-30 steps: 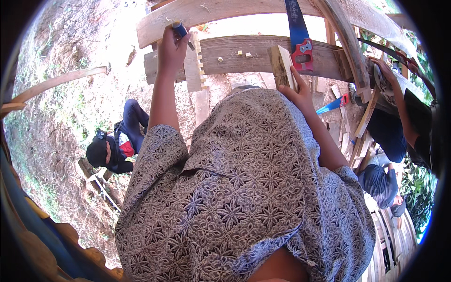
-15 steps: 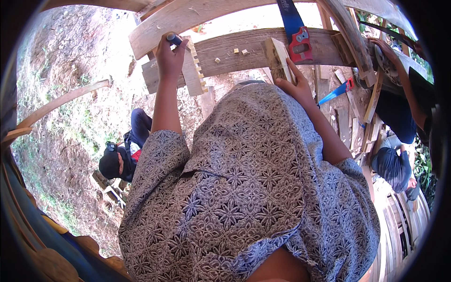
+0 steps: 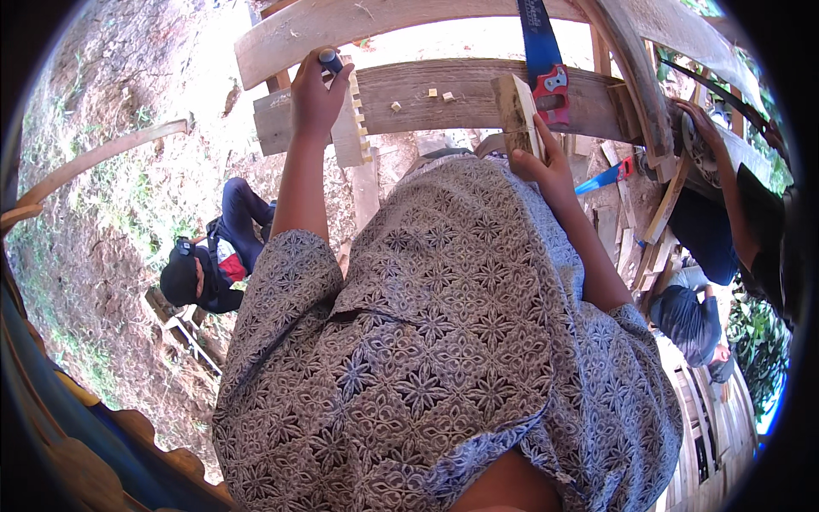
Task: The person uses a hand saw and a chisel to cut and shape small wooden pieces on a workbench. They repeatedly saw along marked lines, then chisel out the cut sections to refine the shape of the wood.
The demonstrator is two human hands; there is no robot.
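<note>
My left hand point(image 3: 314, 101) is closed around the dark handle of a chisel point(image 3: 331, 61), whose round pale end points up; its blade is hidden. Beneath that hand, a board point(image 3: 345, 141) with a row of square notches along its right edge lies across the plank bench point(image 3: 409, 90). My right hand point(image 3: 544, 166) grips a thick wooden block point(image 3: 515, 111) by its near end, thumb on one side and fingers along the other. Small cut wood chips point(image 3: 432, 92) rest on the bench between my hands.
A red-handled handsaw point(image 3: 550, 90) lies on the bench right of the block. Another blue saw point(image 3: 606, 177) is lower, among scrap wood. A co-worker's hand point(image 3: 701, 124) is at the right; one person point(image 3: 213, 264) crouches at the left, another point(image 3: 689, 320) at the lower right.
The chisel handle has shifted a little right over the notched board, with my left hand. The wooden block has tilted slightly in my right hand. The whole view has shifted a little.
</note>
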